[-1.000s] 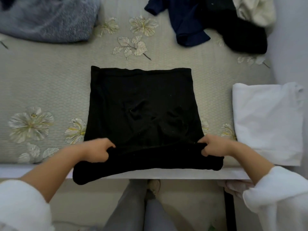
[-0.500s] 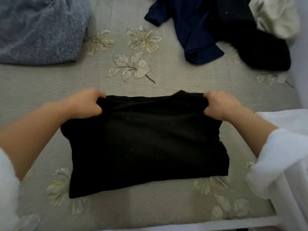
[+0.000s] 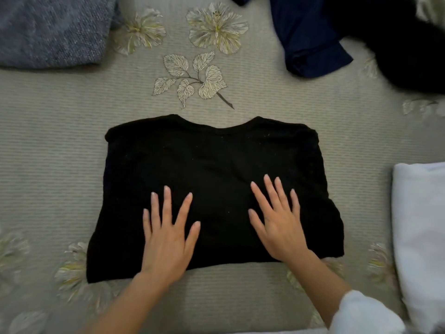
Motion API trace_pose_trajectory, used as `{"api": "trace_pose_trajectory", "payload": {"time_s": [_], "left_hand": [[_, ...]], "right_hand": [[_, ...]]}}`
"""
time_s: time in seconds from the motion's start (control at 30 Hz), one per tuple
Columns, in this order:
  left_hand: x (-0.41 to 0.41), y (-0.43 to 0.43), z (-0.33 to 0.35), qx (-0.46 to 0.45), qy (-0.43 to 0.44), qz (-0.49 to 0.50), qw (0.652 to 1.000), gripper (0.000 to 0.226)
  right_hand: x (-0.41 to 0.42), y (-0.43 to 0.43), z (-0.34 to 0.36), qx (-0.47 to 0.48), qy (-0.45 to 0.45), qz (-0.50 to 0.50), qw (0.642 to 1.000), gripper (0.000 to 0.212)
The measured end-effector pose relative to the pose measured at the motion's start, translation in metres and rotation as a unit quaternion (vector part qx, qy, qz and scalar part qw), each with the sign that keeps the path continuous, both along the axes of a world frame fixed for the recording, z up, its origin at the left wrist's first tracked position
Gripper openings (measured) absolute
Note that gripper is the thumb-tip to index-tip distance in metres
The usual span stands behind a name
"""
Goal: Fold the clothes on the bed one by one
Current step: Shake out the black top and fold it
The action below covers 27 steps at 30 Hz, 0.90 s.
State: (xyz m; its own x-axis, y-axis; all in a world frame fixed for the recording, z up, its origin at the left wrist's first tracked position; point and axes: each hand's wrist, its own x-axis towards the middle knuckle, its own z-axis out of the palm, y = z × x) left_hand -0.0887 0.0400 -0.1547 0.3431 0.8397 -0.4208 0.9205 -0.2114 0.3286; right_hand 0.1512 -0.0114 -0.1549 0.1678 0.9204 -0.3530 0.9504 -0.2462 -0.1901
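Both hands have let go of the far edge they pinched half a second ago and come back toward me. My left hand point(image 3: 166, 239) and right hand point(image 3: 279, 227) now lie flat, fingers point(image 3: 167, 201) straight and spread wide, holding nothing, pressing on the near half of the black top point(image 3: 216, 165). That top lies right under my fingers on the bed point(image 3: 60, 145), folded into a squat rectangle with the neckline at its far edge, so I judge this piece all but done, with only smoothing left.

Near my right hand, off to its right, sits one folded white garment point(image 3: 423, 225), which I take as finished. Well beyond my fingertips to the right lie one navy garment point(image 3: 310, 37) and one other black garment point(image 3: 409, 44), crumpled and overlapping, still to fold. A pale scrap point(image 3: 431, 8) past them is too blurred to name. Far beyond my left fingertips is one grey-blue knit point(image 3: 48, 30); folded or not, I cannot tell.

Count: two hands, two black pieces, one white, one navy, one grey-blue.
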Motion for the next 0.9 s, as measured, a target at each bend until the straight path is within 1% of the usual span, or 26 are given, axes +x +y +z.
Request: {"api": "trace_pose_trajectory", "payload": {"time_s": [0.1, 0.23, 0.3, 0.37, 0.43, 0.5, 0.57, 0.6, 0.63, 0.7, 0.73, 0.77, 0.83, 0.9], "left_hand": [[-0.005, -0.004, -0.010, 0.016, 0.040, 0.016, 0.999, 0.066], [-0.002, -0.005, -0.011, 0.018, 0.057, 0.022, 0.998, 0.067], [0.007, -0.005, -0.007, 0.002, 0.046, 0.052, 0.998, 0.070], [0.022, -0.008, -0.002, 0.005, 0.024, 0.080, 0.997, 0.073], [0.044, -0.018, 0.002, 0.025, -0.004, 0.061, 0.998, 0.072], [0.067, -0.034, 0.000, 0.034, -0.018, 0.021, 0.999, 0.067], [0.081, -0.046, -0.006, 0.028, -0.003, 0.021, 0.999, 0.066], [0.084, -0.049, -0.010, 0.028, 0.007, 0.031, 0.999, 0.066], [0.086, -0.051, -0.013, 0.031, 0.014, 0.039, 0.999, 0.067], [0.085, -0.051, -0.016, 0.039, 0.020, 0.040, 0.998, 0.066], [0.085, -0.051, -0.017, 0.040, 0.022, 0.037, 0.998, 0.067], [0.085, -0.050, -0.017, 0.041, 0.024, 0.037, 0.998, 0.067], [0.086, -0.049, -0.015, 0.040, 0.026, 0.037, 0.998, 0.067], [0.086, -0.049, -0.014, 0.037, 0.025, 0.035, 0.998, 0.067]], "right_hand": [[0.024, -0.009, -0.009, -0.006, -0.045, -0.009, 0.999, 0.058], [0.046, -0.018, -0.008, -0.021, -0.072, -0.033, 0.997, 0.059], [0.046, -0.022, -0.006, -0.015, -0.066, -0.037, 0.997, 0.060], [0.046, -0.031, -0.002, -0.009, -0.054, -0.016, 0.998, 0.059], [0.050, -0.045, 0.001, -0.012, -0.048, -0.002, 0.999, 0.057], [0.059, -0.057, 0.005, -0.004, -0.036, -0.040, 0.999, 0.056], [0.073, -0.061, 0.010, 0.029, 0.007, -0.136, 0.990, 0.060], [0.082, -0.060, 0.015, 0.053, 0.052, -0.204, 0.976, 0.062], [0.092, -0.057, 0.019, 0.075, 0.111, -0.273, 0.953, 0.063], [0.108, -0.052, 0.029, 0.077, 0.236, -0.379, 0.892, 0.064], [0.112, -0.049, 0.034, 0.055, 0.288, -0.408, 0.865, 0.064], [0.113, -0.046, 0.037, 0.024, 0.328, -0.421, 0.845, 0.063], [0.113, -0.039, 0.038, -0.035, 0.388, -0.444, 0.807, 0.059], [0.114, -0.032, 0.041, -0.085, 0.445, -0.479, 0.752, 0.055]]}}
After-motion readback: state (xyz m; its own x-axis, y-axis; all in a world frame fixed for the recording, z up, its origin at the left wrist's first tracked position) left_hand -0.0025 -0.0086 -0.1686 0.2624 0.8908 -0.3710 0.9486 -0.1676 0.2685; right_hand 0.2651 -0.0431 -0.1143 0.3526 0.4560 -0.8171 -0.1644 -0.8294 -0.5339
